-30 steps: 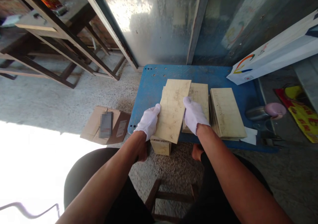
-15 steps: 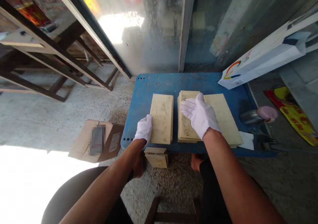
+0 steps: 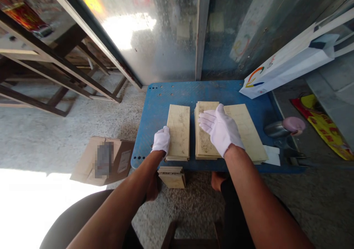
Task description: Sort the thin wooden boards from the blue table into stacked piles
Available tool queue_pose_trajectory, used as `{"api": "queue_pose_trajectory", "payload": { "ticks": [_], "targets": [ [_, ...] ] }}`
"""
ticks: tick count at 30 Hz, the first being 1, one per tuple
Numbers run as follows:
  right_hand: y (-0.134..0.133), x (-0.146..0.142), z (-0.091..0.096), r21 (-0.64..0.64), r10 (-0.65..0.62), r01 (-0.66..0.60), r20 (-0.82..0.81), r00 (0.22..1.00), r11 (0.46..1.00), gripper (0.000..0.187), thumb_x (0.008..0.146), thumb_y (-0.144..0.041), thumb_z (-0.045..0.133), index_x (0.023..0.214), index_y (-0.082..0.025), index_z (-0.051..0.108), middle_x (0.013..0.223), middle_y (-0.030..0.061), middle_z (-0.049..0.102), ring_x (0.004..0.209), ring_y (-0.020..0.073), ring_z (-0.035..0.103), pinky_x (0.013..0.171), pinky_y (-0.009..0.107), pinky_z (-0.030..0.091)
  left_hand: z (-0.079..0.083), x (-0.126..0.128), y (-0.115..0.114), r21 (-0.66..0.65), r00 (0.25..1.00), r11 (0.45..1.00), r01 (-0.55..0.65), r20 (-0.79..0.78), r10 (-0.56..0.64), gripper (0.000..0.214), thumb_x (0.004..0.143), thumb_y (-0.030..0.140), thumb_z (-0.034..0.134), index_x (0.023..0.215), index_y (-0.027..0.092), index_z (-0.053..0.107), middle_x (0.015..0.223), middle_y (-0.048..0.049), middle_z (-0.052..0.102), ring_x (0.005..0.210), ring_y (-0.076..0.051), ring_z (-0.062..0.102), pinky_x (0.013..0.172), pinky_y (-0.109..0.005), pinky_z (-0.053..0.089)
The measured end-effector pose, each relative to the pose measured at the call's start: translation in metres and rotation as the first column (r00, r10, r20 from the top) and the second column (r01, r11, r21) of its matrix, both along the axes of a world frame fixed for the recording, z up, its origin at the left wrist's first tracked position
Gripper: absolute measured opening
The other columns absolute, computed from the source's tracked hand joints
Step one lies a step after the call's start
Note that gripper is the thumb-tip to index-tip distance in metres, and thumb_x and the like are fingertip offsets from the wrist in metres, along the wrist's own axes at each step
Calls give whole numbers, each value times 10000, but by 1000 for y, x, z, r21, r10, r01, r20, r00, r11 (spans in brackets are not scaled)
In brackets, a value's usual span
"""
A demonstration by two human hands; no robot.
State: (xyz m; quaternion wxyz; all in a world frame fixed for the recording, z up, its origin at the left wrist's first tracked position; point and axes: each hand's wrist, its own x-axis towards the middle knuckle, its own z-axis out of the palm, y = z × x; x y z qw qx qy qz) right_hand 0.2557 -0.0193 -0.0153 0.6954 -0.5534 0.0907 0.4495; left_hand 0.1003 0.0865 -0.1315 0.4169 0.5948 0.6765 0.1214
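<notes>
On the blue table (image 3: 155, 112) rest three stacks of pale, cream-coloured rectangular boards. My gloved left hand (image 3: 161, 140) is at the left edge of the left stack (image 3: 179, 131), fingers curled against its top board; the fingertips are partly hidden. Over the middle stack (image 3: 204, 142), whose top is marked with dark specks, my gloved right hand (image 3: 223, 131) is open, with fingers stretched out and thumb up. I cannot tell whether it touches the boards. Beside it, the right stack (image 3: 246, 131) is partly covered by that hand and forearm.
Smaller boards (image 3: 173, 179) stand below the table's front edge. A cardboard box (image 3: 90, 157) sits on the floor at left. A white paper bag (image 3: 287, 63), a pink-lidded metal cup (image 3: 276, 128) and white paper (image 3: 272, 155) are at right. Glass panels (image 3: 166, 53) border the back.
The view has shifted slightly. At the left stack, my left hand and the top board's left edge have moved a little rightward, showing more layers in front. My right hand stays nearly still.
</notes>
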Motion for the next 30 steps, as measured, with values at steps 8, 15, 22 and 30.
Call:
{"api": "queue_pose_trajectory", "payload": {
  "ticks": [8,15,22,30],
  "targets": [
    [-1,-2,-3,-5,25,-25,44,999,1000,544,920,-624,405,928,-128,628,945,140,715,856,184,685,784,322,569,-3,-3,1,38,988,994,100,-123,-95,435,949,364,362,891,103,705,986,-172,713,943,-240,645,834,-284,440],
    [0,-2,-6,-28,48,-47,49,998,999,576,914,-648,385,939,-127,629,923,146,710,904,202,681,783,332,572,-3,-14,-5,95,952,968,234,-222,-209,330,906,336,441,1003,181,716,1015,-117,707,981,-235,638,844,-277,451],
    [-1,0,-10,-1,86,-87,95,992,996,615,879,-695,407,981,-134,636,914,141,709,873,196,684,739,300,572,13,-23,-12,227,913,915,335,-317,-255,379,921,338,422,1174,195,665,1068,-134,646,982,-242,626,884,-320,464],
    [1,0,13,-50,65,-65,-10,998,997,525,974,-561,326,875,-145,630,853,101,705,778,138,682,689,247,568,0,-66,-67,237,976,970,-50,-195,98,511,919,390,452,1377,168,488,1136,-95,615,1024,-174,604,965,-271,440]
  ]
}}
